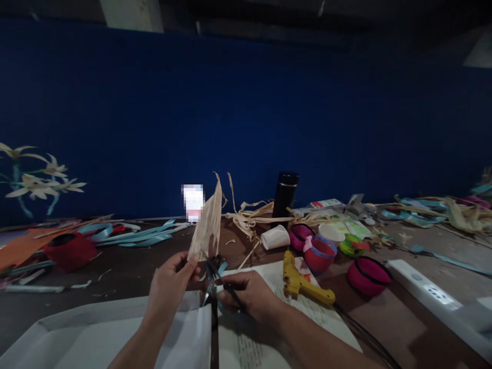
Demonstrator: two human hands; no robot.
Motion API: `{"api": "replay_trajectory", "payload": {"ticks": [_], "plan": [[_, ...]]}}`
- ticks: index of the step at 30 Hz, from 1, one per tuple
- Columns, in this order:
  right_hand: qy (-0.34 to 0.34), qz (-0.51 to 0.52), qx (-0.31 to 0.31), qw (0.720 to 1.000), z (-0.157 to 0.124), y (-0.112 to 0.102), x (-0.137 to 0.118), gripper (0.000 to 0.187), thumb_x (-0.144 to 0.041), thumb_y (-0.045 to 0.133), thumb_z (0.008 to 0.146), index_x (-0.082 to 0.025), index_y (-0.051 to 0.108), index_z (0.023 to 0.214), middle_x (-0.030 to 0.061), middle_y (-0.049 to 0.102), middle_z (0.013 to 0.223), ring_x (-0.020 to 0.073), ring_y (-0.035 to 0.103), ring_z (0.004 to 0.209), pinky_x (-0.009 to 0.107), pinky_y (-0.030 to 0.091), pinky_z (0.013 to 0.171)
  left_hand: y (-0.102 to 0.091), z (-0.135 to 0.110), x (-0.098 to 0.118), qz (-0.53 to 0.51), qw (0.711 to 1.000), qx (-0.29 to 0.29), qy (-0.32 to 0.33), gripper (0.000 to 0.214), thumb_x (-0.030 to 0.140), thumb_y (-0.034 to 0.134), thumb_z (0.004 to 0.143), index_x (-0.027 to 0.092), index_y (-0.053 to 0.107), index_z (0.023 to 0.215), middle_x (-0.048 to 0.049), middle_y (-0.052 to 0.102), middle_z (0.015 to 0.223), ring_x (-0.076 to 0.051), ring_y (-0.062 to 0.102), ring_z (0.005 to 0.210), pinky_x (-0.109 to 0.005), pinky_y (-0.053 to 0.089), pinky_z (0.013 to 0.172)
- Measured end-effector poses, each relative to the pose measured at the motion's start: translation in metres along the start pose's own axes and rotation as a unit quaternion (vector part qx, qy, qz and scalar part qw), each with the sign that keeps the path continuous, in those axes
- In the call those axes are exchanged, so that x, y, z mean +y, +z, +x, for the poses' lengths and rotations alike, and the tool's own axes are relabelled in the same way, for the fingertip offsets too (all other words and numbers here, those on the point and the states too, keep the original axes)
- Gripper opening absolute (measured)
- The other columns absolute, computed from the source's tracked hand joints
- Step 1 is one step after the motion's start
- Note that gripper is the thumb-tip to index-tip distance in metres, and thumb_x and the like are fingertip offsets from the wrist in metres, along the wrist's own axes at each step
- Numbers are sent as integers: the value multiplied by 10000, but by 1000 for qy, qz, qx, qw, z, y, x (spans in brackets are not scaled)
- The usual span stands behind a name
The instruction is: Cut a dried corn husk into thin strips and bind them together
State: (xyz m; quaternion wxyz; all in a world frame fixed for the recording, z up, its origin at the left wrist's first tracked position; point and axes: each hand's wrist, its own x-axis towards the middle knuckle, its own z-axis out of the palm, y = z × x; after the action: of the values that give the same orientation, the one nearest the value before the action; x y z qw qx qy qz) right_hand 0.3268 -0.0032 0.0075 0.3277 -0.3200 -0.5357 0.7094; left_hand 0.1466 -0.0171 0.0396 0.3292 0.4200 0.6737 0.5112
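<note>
Between the thumb and fingers of my left hand (171,279) a pale dried corn husk (207,225) is pinched, its pointed tip standing upward. My right hand (253,297) is closed around dark-handled scissors (209,281). The scissor blades lie close to the lower edge of the husk, near my left fingertips; whether they touch it I cannot tell. Below my right hand is a printed paper sheet (249,343). A white tray-like thing (115,328) lies under my left forearm.
A yellow glue gun (303,284) rests on the paper, its cord trailing right. Beyond it are a white cup (275,237), a black flask (285,197) and several colourful round containers. A power strip (423,287) lies right. Ribbons (149,234) and husk flowers (36,185) are left.
</note>
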Motion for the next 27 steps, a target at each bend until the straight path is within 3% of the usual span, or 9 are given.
{"api": "replay_trajectory", "payload": {"ticks": [15, 20, 27], "plan": [[-2, -5, -7, 1000, 1, -2, 2, 435, -408, 755, 593, -104, 679, 895, -46, 453, 495, 31, 353, 419, 178, 232, 411, 0, 0, 0, -15, 1000, -4, -6, 412, 502, 650, 620, 167, 634, 859, 25, 612, 556, -126, 570, 506, -182, 434, 468], [-23, -7, -13, 1000, 1, 1, 1, 384, -407, 759, 575, -93, 683, 781, -45, 444, 501, 29, 344, 435, 182, 241, 426, 2, 3, -5, -93, 995, 13, -35, 358, 414, 679, 622, 165, 604, 868, 13, 635, 608, -130, 608, 531, -200, 483, 505], [-19, -14, -9, 1000, 4, -2, 10, 437, -394, 755, 586, -105, 691, 906, -42, 443, 521, 29, 334, 439, 184, 240, 425, 10, 2, -10, -201, 978, -13, -58, 305, 288, 705, 620, 160, 571, 863, -6, 656, 651, -119, 632, 595, -196, 521, 567]]}}
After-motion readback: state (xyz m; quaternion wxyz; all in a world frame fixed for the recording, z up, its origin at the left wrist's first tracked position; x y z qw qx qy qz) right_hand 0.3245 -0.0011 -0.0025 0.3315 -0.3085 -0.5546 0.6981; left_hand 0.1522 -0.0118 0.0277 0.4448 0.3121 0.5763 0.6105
